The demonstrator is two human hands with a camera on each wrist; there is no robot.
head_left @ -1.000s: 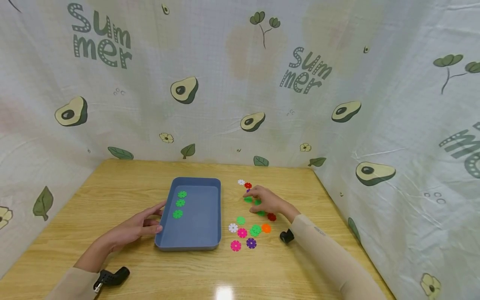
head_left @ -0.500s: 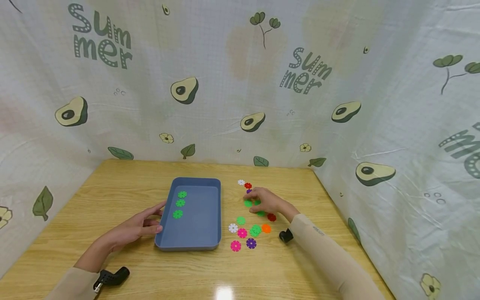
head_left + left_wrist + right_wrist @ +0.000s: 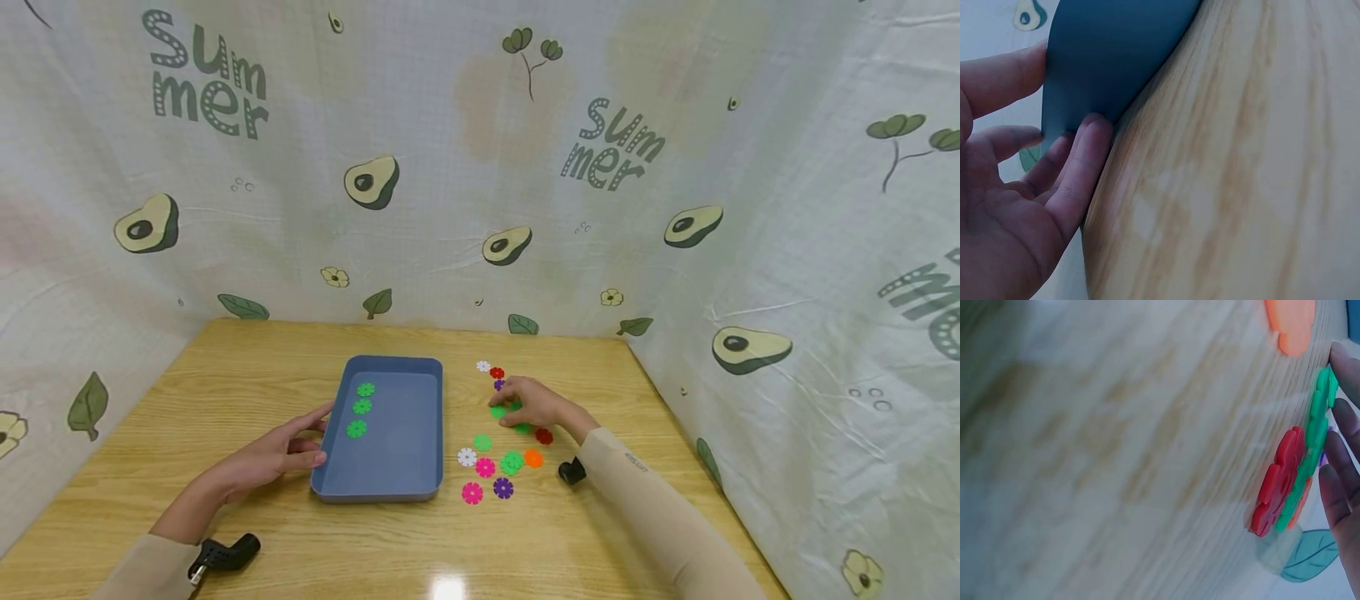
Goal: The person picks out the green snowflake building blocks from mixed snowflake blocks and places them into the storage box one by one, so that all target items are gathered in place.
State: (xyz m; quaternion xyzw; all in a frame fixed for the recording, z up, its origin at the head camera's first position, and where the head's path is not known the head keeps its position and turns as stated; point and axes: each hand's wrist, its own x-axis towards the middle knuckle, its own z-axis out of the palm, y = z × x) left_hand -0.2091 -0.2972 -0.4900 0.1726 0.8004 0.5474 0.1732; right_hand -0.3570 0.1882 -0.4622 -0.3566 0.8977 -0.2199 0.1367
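Fingertips of my left hand point(image 3: 258, 462) touch the left wall of a blue tray point(image 3: 401, 446); the left wrist view shows them along the tray's outer side point(image 3: 1110, 56). Three green snowflake-shaped discs point(image 3: 362, 407) lie in a column inside it. Right of the tray, my right hand point(image 3: 534, 402) is low over loose discs, fingers loosely bent down. Its fingertips are right at a green disc point(image 3: 498, 412), with the thumb lower and apart. More green discs point(image 3: 1315, 440) lie partly hidden under this hand, behind a red disc point(image 3: 1277, 481).
Nearer the front are a white disc point(image 3: 467, 457), pink point(image 3: 472, 493), purple point(image 3: 503, 488), green point(image 3: 512, 462) and orange point(image 3: 533, 458) ones. White point(image 3: 483, 366) and red point(image 3: 497, 373) discs lie farther back. A patterned cloth point(image 3: 450, 167) hangs behind the wooden table point(image 3: 337, 550).
The green disc at my right fingertips has slid a little toward the table's front, and the right fingers moved slightly the same way. My left hand and the tray stay put.
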